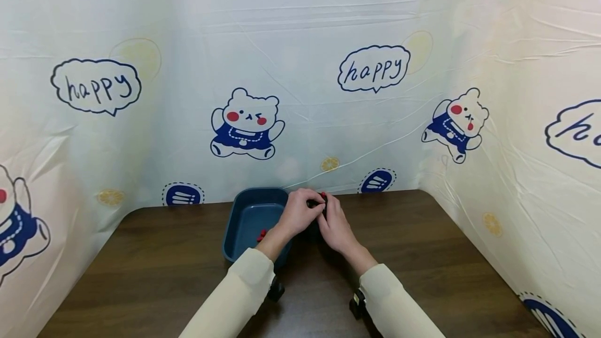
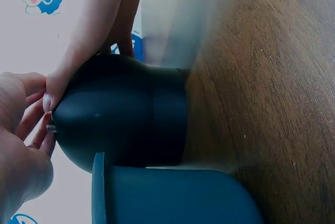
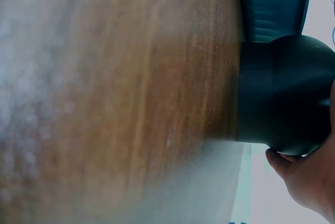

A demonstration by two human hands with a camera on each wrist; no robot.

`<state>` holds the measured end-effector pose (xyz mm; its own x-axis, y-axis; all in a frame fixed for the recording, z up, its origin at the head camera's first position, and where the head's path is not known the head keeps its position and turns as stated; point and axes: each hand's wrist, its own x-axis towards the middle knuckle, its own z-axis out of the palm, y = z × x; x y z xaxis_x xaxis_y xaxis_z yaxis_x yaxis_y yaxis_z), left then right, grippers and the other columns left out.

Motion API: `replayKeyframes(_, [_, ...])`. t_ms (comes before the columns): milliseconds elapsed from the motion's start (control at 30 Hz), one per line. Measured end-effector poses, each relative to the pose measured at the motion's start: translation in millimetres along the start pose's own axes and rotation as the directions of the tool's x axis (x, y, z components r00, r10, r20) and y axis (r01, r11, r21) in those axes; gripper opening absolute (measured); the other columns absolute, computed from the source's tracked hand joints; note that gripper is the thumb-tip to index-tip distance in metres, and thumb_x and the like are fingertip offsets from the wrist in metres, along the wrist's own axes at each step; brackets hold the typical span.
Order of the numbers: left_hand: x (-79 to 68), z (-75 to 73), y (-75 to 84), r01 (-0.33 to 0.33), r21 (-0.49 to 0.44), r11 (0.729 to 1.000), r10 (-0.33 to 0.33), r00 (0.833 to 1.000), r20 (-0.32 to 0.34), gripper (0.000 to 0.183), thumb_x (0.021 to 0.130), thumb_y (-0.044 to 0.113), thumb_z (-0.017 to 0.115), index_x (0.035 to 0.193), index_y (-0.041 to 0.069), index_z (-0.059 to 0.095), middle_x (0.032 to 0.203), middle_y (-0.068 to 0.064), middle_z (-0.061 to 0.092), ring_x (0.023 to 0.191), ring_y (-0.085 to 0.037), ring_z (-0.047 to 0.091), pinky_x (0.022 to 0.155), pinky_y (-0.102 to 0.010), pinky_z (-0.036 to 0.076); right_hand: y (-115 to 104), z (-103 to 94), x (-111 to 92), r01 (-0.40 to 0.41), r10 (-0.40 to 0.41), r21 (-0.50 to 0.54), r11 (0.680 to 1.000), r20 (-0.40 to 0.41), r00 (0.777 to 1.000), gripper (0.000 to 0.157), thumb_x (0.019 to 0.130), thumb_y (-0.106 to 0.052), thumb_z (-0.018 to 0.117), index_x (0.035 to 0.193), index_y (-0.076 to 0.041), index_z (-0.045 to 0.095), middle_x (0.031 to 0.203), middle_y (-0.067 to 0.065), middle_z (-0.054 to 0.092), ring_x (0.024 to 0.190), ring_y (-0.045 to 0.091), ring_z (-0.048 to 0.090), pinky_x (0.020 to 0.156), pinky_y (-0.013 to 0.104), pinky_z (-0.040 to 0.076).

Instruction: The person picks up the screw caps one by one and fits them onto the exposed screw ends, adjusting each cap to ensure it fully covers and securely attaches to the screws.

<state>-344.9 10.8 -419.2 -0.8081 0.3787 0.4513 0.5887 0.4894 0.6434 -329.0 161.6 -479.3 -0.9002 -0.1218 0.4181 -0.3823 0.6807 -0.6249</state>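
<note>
One left hand (image 1: 300,210), one right hand (image 1: 337,228), one black rounded vessel (image 2: 120,114), one threaded silver stud (image 2: 51,128), one blue rectangular bin (image 1: 251,218), one brown wood-grain table (image 1: 178,265) and two black wrist-worn devices (image 1: 276,291) are showing. Small red pieces (image 1: 261,235) are evading exact count.

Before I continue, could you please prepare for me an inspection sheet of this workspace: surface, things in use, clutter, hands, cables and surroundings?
Surface: brown wood-grained table, pale glare in the right wrist view.
Things in use: dark pot upright on the table, a screw at its top; blue tray to its left, with small red pieces inside.
Clutter: nothing seen.
Hands: right hand grips the pot; left hand is by the screw, its exact grip unclear.
Cables: nothing seen.
Surroundings: pale printed curtain, creased, behind the table and at both sides.
</note>
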Motion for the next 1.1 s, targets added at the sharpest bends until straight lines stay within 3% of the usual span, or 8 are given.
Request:
replayKeyframes(433, [-1.9, -1.1, -3.3, 0.002, -0.016, 1.000, -0.001, 0.999, 0.036, 0.012, 0.094, 0.014, 0.074, 0.105, 0.009, 0.077, 0.109, -0.004, 0.073, 0.106, -0.021, 0.063, 0.093, -0.041, 0.053, 0.1, 1.2, -0.7, 0.000, 0.000, -0.003, 1.000, -0.003, 1.000, 0.058, 0.109, -0.029, 0.047, 0.156, 0.000, 0.028, 0.154, 0.024, 0.036, 0.141, 0.039, 0.041, 0.110, 0.056, 0.041])
replayKeyframes(1100, [-1.3, -14.5, 1.4, -0.026, -0.050, 0.998, 0.028, 0.999, 0.042, 0.010, 0.093, 0.009, 0.074, 0.102, 0.005, 0.076, 0.103, -0.006, 0.073, 0.097, -0.023, 0.066, 0.090, -0.043, 0.055, -1.1, -1.0, 1.2, -0.013, 0.013, 0.000, 1.000, 0.017, 1.000, 0.059, 0.110, -0.034, 0.045, 0.155, 0.001, 0.029, 0.154, 0.025, 0.036, 0.140, 0.038, 0.042, 0.110, 0.056, 0.041])
